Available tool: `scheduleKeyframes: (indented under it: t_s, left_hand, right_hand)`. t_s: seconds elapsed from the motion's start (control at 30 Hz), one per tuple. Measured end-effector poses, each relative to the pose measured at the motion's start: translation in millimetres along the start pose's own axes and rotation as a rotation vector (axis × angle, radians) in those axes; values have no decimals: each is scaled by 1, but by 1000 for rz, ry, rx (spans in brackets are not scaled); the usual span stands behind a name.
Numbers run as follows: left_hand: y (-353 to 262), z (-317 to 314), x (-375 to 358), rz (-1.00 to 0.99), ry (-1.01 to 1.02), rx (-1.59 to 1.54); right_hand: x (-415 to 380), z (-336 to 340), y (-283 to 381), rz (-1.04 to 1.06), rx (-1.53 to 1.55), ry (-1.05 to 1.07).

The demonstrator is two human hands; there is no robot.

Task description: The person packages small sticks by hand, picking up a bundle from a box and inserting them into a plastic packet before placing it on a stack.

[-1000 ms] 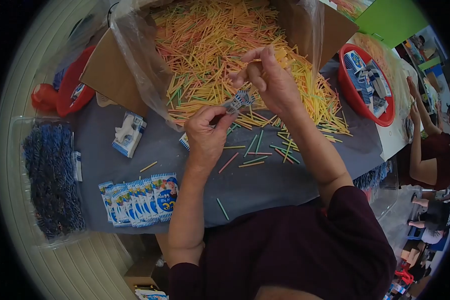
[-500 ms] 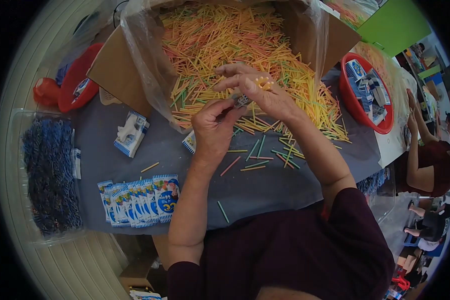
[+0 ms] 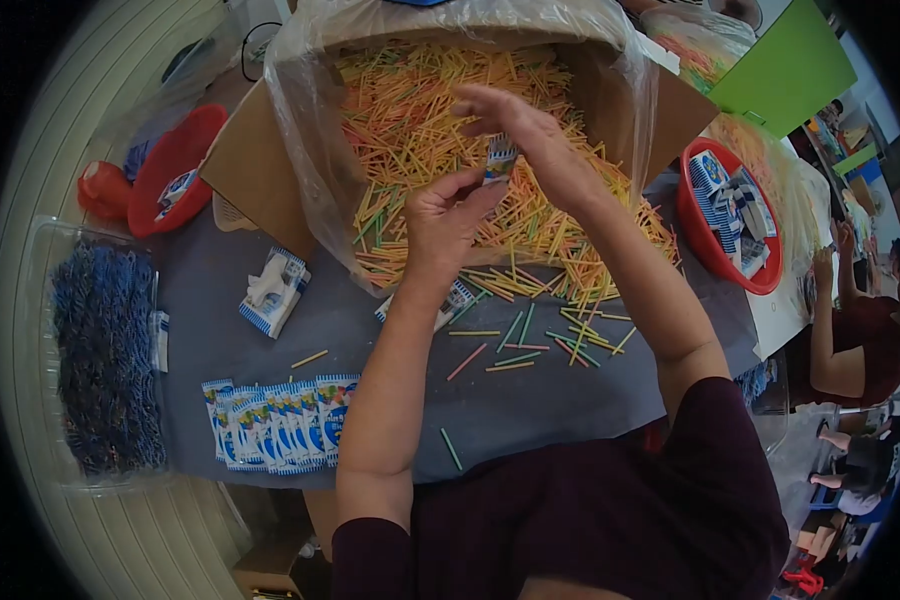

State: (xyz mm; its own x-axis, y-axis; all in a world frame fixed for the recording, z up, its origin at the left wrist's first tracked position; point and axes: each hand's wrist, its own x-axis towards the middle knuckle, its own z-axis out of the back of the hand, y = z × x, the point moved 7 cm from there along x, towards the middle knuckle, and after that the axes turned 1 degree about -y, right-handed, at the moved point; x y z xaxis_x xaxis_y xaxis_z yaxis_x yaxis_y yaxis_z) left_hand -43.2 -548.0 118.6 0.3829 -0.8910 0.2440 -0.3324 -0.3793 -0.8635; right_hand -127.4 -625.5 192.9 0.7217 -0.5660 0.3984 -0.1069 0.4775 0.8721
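A small blue and white packet point(image 3: 500, 160) stands upright in my left hand point(image 3: 444, 226), pinched between thumb and fingers above the front of the box. Just right of the packet is my right hand point(image 3: 542, 140), raised with its fingers stretched out to the left and nothing visible in them. Behind both hands lies a heap of thin yellow, orange, pink and green sticks point(image 3: 430, 110) in a plastic-lined carton point(image 3: 300, 150). Loose sticks point(image 3: 515, 330) are scattered on the grey cloth in front. Another packet point(image 3: 453, 305) lies partly hidden by my left forearm.
Several blue and white packets point(image 3: 275, 425) overlap at the front left, near a tissue pack point(image 3: 275, 290). A clear tray point(image 3: 160, 420) of dark blue items stands at far left. Red basins point(image 3: 195, 130) flank the carton, one point(image 3: 692, 225) at right. Other people point(image 3: 860, 350) are at far right.
My right hand has moved up and opened, and the sticks it held are no longer visible. The packet in my left hand now shows upright. The view has shifted slightly.
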Motion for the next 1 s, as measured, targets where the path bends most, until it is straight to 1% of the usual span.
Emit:
scheduleKeyframes:
  t_s: [0.03,0.1,0.13,0.2,0.23,0.27,0.33,0.4,0.43,0.47,0.5,0.53,0.6,0.63,0.67,0.7,0.73,0.8,0.83,0.9,0.93,1.0]
  left_hand:
    - [3,0,3,11,3,0]
    - [2,3,6,-30,30,124]
    - [2,5,7,-23,31,124]
    - [4,18,7,43,-80,99]
    - [4,23,7,46,-77,100]
    - [2,30,6,36,-93,65]
    - [-6,38,3,24,-108,32]
    - [-16,41,-2,-8,-95,116]
    - [-15,42,-5,-7,-97,117]
    - [-18,40,-7,-69,-63,147]
    - [-23,38,-10,-130,-30,180]
    - [-24,37,-14,-129,-35,186]
    - [-34,25,-24,-233,42,232]
    - [-34,26,-28,-229,48,238]
    - [-37,24,-33,-281,66,323]
    - [-40,22,-38,-335,82,406]
    - [-40,21,-42,-333,84,408]
    - [-40,16,-51,-321,80,398]
    - [-41,13,-55,-316,88,398]
    - [-41,9,-61,-284,102,402]
    - [-41,8,-65,-281,111,406]
    - [-45,8,-71,-304,120,446]
  right_hand:
    - [3,5,-4,-9,2,-7]
    - [4,-9,-22,-193,-187,364]
    - [10,-1,-5,-103,-169,278]
    - [26,33,-4,-90,7,-43]
    - [30,55,-3,-34,-64,-111]
    - [33,69,-12,-34,-63,-114]
    - [32,69,-46,-109,-1086,178]
    - [8,50,-78,-142,-1367,381]
    - [3,48,-95,-143,-1365,383]
    - [-1,49,-110,-167,-1366,315]
    - [-1,48,-109,-190,-1364,249]
    - [0,46,-108,-187,-1358,252]
    - [-2,42,-110,-247,-1460,363]
    - [-6,41,-117,-252,-1453,357]
    - [-8,40,-123,-164,-1427,273]
    - [-7,35,-110,-73,-1400,191]
    - [-7,35,-103,-76,-1397,190]
    - [-9,28,-98,-126,-1451,395]
    - [-10,28,-101,-135,-1448,390]
    - [-11,21,-108,29,-1504,418]
    - [-12,24,-113,22,-1500,411]
    - [-12,28,-106,102,-1516,271]
